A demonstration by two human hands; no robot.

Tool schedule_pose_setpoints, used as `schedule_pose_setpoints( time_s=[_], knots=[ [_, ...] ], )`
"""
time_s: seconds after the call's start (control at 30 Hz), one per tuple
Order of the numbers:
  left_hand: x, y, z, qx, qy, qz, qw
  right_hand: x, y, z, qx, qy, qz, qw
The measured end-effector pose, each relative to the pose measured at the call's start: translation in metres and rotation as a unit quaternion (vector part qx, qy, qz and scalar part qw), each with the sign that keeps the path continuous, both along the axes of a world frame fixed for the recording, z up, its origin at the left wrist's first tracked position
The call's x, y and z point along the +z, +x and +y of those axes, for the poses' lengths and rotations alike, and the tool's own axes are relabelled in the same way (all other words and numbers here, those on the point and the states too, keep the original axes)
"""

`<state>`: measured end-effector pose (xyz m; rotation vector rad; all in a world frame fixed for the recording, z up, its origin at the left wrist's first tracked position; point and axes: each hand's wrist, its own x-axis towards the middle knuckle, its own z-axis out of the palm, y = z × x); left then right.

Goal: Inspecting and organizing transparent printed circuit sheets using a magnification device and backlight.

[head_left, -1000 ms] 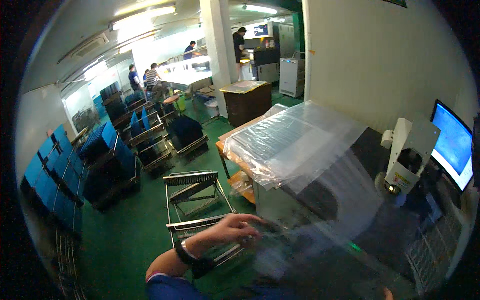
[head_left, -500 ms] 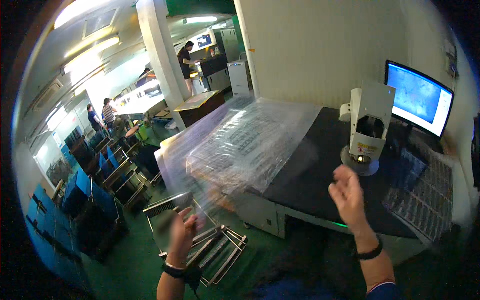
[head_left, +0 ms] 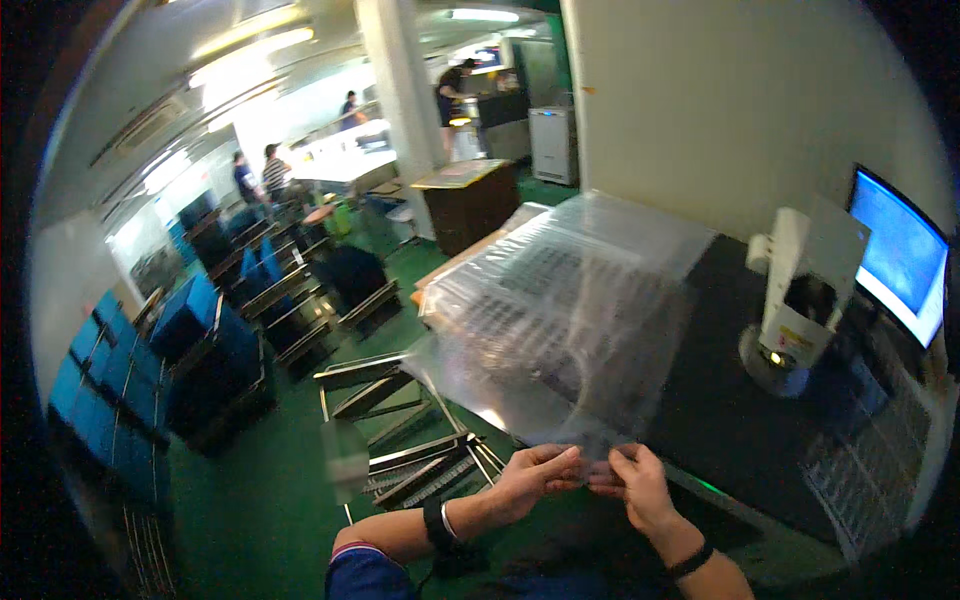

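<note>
A large clear plastic sheet (head_left: 625, 235) lies over a stack at the left part of the black-topped table. Dark rows of a pattern show through it. Its near part rises toward me in creases and ends at my hands. My left hand (head_left: 535, 478) pinches this near edge between thumb and fingers. Right beside it, my right hand (head_left: 638, 488) is closed on the same edge, fingertips almost meeting the left ones. Both hands are just in front of the table edge. Exactly how the film runs between the fingers is blurred.
Right of the sheet stands a white scope-like device (head_left: 800, 300) with a lit base, beside a monitor (head_left: 905, 260). A gridded panel (head_left: 870, 480) lies at the table's right. Metal racks (head_left: 400, 400) stand on the floor at left, near blue carts (head_left: 215, 350). Several people are farther back.
My hands have gone from apart and raised to close together, taking hold of the plastic sheet's near edge. The view has turned left, so the table sits farther right.
</note>
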<state>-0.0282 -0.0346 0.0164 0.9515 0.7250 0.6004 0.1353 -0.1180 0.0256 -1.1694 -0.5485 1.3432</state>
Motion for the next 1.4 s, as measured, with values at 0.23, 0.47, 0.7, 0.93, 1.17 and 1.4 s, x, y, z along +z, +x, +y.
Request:
schedule_pose_setpoints(
  time_s=[0.23, 0.47, 0.7, 0.93, 1.17, 1.4],
  knots=[
    [-0.014, -0.107, 0.082, 0.367, -0.03, -0.104, 0.924, 0.011, 0.031, -0.033, -0.054, 0.002, -0.026, 0.998],
    [0.025, -0.135, 0.091, 0.101, 0.075, 0.085, 0.988, 0.029, 0.085, -0.067, -0.025, -0.05, -0.101, 0.993],
    [0.04, -0.136, 0.08, -0.046, 0.134, 0.137, 0.98, 0.033, 0.109, -0.045, -0.011, -0.028, -0.191, 0.981],
    [0.06, -0.123, 0.023, -0.068, 0.125, 0.138, 0.98, 0.028, 0.088, -0.027, -0.165, 0.095, -0.038, 0.981],
    [0.031, -0.043, -0.019, -0.149, -0.016, 0.103, 0.983, -0.001, 0.033, -0.071, 0.016, 0.048, -0.022, 0.998],
    [0.005, 0.015, -0.066, -0.177, -0.114, 0.091, 0.973, -0.014, 0.005, -0.08, 0.055, -0.018, 0.028, 0.998]
  ],
)
